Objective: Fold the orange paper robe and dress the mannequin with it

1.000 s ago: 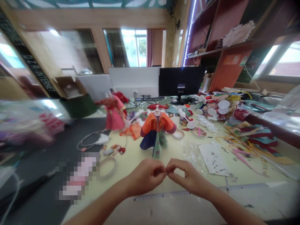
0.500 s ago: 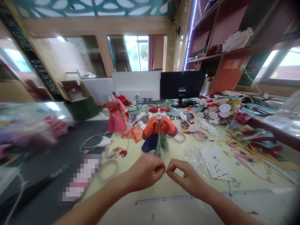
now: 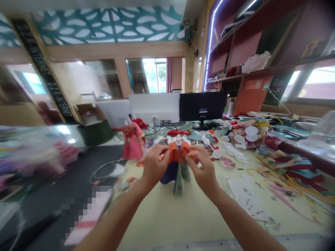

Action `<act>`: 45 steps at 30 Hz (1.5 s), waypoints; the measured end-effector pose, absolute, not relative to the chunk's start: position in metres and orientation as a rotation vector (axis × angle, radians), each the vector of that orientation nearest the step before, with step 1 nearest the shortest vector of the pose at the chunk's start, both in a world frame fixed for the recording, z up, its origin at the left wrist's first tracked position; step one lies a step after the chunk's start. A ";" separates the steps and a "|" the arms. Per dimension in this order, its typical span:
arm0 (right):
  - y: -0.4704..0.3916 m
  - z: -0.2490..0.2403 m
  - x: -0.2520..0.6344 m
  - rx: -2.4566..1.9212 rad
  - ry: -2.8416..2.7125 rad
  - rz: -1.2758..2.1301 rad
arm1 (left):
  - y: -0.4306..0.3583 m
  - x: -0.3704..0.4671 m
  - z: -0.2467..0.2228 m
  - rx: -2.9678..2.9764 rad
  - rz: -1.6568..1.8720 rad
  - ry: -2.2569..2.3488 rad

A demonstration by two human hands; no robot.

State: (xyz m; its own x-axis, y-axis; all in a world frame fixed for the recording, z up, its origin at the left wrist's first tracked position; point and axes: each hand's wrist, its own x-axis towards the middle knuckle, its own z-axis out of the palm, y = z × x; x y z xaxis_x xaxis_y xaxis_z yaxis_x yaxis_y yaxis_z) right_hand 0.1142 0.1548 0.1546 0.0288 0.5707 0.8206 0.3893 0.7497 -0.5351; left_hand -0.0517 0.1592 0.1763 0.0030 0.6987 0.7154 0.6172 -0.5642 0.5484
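Observation:
A small doll outfit stands upright in front of me, with an orange jacket [image 3: 179,152] over a dark blue skirt [image 3: 169,173] and a green patterned panel [image 3: 179,183] down the front. My left hand [image 3: 156,161] has its thumb and fingers pinched at the jacket's left sleeve. On the other side, my right hand [image 3: 203,166] pinches the right sleeve between thumb and fingers. Both hands cover most of the sleeves. Behind my left hand stands another doll outfit in pink [image 3: 131,146] with red on top.
A heap of fabric scraps and white round stands [image 3: 251,130] fills the back right. Ribbons and cloth strips [image 3: 295,169] lie at the right, near a white sheet [image 3: 247,198] with small pieces. A ruler [image 3: 230,243] lies in front. Two monitors [image 3: 202,108] stand behind.
My hands, which were pinched close together in front of the outfit, have moved forward and apart, one to each sleeve of the orange jacket. The view has tilted up a little.

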 end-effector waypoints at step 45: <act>0.201 0.165 0.086 -0.873 -1.437 0.387 | 0.199 -0.036 0.183 1.858 1.436 1.127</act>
